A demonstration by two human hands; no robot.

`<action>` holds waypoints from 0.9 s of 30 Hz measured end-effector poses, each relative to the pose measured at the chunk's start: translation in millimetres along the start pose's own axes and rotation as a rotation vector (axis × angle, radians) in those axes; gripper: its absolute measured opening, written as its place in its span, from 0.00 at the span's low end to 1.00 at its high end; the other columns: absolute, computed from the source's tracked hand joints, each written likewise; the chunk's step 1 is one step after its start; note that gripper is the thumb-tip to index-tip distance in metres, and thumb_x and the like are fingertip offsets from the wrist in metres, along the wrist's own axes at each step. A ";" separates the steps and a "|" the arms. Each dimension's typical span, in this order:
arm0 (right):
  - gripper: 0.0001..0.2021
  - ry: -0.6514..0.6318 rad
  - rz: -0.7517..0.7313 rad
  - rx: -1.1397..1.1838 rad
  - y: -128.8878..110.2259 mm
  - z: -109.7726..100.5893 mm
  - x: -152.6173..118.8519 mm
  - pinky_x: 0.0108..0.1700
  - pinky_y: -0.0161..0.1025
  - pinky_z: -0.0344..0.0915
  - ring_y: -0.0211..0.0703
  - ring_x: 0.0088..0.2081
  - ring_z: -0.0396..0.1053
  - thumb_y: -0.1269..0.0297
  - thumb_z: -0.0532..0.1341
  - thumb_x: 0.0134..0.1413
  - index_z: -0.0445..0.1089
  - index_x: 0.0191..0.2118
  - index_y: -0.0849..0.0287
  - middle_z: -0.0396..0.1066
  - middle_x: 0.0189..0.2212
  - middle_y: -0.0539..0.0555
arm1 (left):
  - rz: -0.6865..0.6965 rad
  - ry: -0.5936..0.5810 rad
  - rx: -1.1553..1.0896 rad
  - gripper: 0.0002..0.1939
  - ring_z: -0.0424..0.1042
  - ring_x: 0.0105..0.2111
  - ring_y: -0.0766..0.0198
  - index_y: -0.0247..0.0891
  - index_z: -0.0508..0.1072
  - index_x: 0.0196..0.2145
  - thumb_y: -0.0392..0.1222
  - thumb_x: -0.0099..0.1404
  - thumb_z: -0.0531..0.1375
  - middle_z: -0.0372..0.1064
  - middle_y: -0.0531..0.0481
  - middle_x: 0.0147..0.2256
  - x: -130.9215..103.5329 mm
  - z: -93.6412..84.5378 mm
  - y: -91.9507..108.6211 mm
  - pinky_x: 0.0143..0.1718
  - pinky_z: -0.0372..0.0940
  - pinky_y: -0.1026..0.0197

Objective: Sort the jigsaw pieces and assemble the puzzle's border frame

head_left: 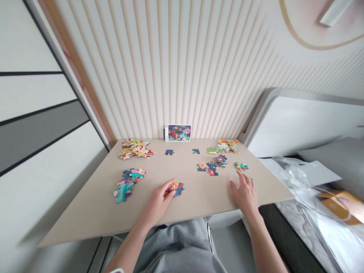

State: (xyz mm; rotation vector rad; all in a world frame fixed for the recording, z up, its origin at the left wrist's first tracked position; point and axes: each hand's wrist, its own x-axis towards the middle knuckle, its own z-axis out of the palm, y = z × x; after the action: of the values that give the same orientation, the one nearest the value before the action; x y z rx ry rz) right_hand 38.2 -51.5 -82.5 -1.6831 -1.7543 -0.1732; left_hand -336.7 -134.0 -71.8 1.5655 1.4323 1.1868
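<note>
My left hand is closed round a few jigsaw puzzle pieces, dark blue and red with an orange shape, low over the front middle of the table. To the right, my right hand rests palm down near the tabletop, fingers apart. A bit of a piece shows past its fingertips, mostly hidden. Just beyond those fingers lies a small teal and yellow cluster of pieces. Between the hands and farther back are loose dark blue and red pieces and a small dark stack.
A picture card of the puzzle leans on the ribbed wall. Two single blue pieces, left and right, lie before it. Piles stand at back left, left and back right. A bed adjoins the table's right side.
</note>
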 end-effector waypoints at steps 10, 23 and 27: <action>0.22 -0.093 0.033 -0.039 41.2 3.2 -4.0 0.59 0.61 0.63 0.60 0.56 0.71 0.46 0.55 0.67 0.74 0.57 0.50 0.73 0.55 0.60 | 0.024 -0.019 0.038 0.24 0.81 0.45 0.57 0.42 0.72 0.61 0.47 0.70 0.58 0.79 0.46 0.50 0.2 1.0 -4.3 0.49 0.75 0.56; 0.30 -0.063 0.010 0.363 18.8 -9.5 -7.9 0.58 0.57 0.66 0.59 0.55 0.73 0.42 0.64 0.60 0.70 0.61 0.55 0.76 0.53 0.61 | 0.111 -0.012 0.062 0.21 0.79 0.45 0.60 0.45 0.68 0.61 0.44 0.73 0.56 0.78 0.48 0.48 -0.2 0.8 -1.2 0.49 0.74 0.58; 0.27 -0.157 -0.100 0.487 -30.5 -7.3 -17.6 0.58 0.55 0.69 0.57 0.56 0.73 0.47 0.65 0.62 0.69 0.63 0.53 0.76 0.55 0.61 | 0.195 -0.023 0.170 0.10 0.77 0.49 0.60 0.45 0.74 0.49 0.42 0.75 0.54 0.77 0.48 0.49 -0.1 1.6 -3.9 0.51 0.72 0.57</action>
State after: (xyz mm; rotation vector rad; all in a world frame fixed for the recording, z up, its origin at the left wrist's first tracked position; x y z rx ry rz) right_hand 11.4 -74.6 -75.8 -1.2832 -1.8129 0.3276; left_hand -336.6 -133.4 -76.0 1.8660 1.4222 1.1777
